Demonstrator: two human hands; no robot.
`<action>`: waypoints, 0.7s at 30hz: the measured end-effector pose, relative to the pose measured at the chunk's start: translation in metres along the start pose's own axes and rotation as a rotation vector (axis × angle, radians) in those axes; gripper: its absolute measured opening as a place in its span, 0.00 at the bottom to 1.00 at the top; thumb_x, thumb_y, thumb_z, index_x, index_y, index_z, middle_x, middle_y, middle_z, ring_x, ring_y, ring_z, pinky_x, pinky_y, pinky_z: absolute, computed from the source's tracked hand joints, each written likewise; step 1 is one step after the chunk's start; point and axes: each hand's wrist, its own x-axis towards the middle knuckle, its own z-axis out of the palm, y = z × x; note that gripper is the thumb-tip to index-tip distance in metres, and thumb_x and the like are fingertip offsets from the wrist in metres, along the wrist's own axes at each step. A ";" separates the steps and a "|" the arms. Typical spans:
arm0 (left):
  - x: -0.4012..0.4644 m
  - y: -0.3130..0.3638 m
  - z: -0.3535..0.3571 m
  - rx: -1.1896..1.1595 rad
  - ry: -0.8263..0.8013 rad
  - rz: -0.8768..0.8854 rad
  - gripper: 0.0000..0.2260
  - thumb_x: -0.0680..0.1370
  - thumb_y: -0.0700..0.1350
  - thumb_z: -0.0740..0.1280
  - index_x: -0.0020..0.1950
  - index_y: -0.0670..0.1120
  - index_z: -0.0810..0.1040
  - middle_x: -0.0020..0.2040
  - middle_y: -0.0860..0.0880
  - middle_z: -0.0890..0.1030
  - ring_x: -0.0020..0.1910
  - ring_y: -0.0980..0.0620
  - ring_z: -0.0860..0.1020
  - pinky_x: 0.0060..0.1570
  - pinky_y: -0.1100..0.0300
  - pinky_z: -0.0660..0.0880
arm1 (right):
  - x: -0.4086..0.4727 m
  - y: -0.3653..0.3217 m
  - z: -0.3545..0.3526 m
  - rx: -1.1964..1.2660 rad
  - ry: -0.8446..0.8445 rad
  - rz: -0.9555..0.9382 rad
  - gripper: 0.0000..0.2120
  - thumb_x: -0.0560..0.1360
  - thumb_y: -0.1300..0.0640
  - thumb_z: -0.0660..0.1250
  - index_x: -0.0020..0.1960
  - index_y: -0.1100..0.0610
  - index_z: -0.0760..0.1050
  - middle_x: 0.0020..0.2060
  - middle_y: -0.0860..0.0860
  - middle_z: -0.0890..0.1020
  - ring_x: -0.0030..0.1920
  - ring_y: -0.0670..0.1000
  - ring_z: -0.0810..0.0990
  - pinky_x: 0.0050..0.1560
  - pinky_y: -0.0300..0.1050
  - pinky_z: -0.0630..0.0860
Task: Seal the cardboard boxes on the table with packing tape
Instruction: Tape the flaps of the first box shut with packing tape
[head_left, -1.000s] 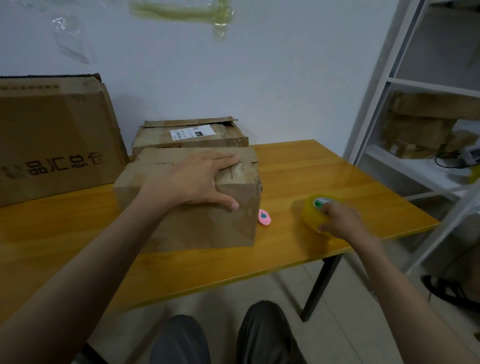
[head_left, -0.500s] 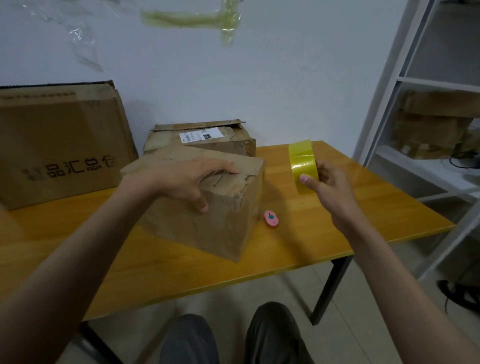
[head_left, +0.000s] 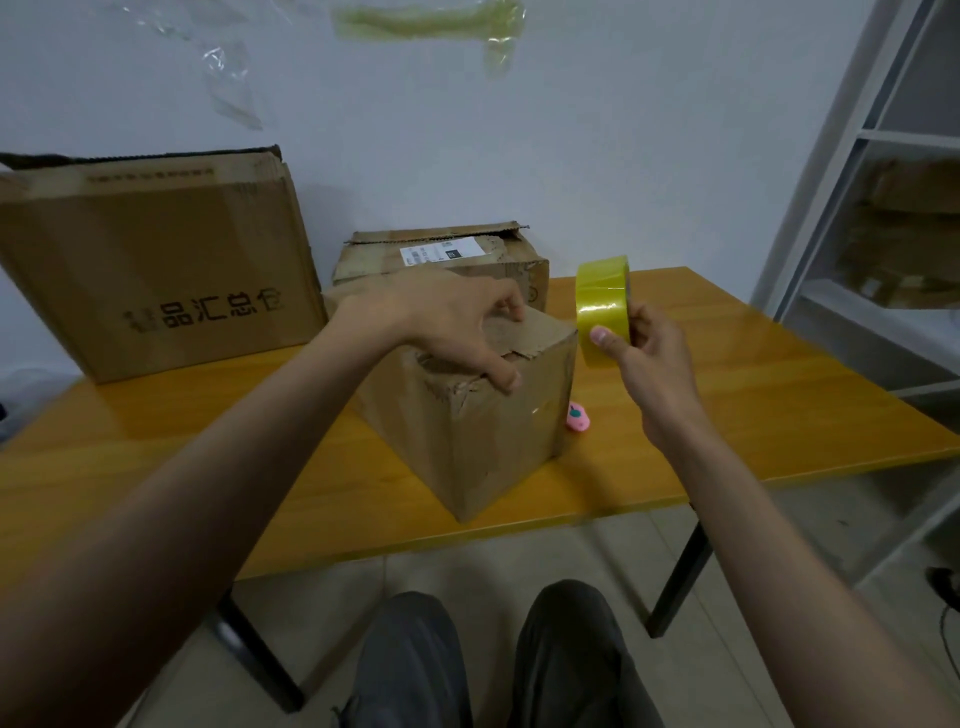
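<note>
Box (head_left: 467, 405), nearest on table (head_left: 779, 395), turned corner-on since a second before; left hand (head_left: 447, 322) curled over its torn top. Right hand (head_left: 649, 358) gripped tape roll (head_left: 602, 306), lifted off table. Free end apparently not yet started; sealing pending.

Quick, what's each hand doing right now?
Left hand: grips the top corner of the small cardboard box, thumb on its front.
Right hand: holds the yellow tape roll up beside the box.
</note>
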 end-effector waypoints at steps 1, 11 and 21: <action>-0.001 -0.001 0.000 -0.023 -0.008 0.009 0.37 0.69 0.64 0.76 0.73 0.57 0.65 0.70 0.54 0.70 0.61 0.53 0.69 0.59 0.55 0.68 | -0.002 -0.001 -0.003 0.005 0.003 -0.005 0.12 0.79 0.62 0.71 0.62 0.56 0.78 0.53 0.48 0.85 0.55 0.47 0.83 0.53 0.40 0.79; -0.016 -0.024 -0.006 -0.123 -0.127 -0.042 0.41 0.68 0.41 0.79 0.73 0.59 0.61 0.66 0.55 0.63 0.64 0.51 0.65 0.58 0.54 0.69 | -0.017 -0.016 -0.013 0.063 -0.149 -0.144 0.11 0.80 0.65 0.68 0.62 0.60 0.77 0.53 0.51 0.84 0.54 0.46 0.82 0.53 0.38 0.78; -0.023 0.016 0.087 0.450 0.481 -0.207 0.47 0.66 0.66 0.76 0.75 0.48 0.56 0.73 0.47 0.67 0.71 0.44 0.67 0.71 0.48 0.65 | -0.024 -0.011 0.001 0.069 -0.196 -0.128 0.11 0.80 0.63 0.69 0.63 0.62 0.76 0.53 0.54 0.84 0.53 0.46 0.82 0.53 0.40 0.78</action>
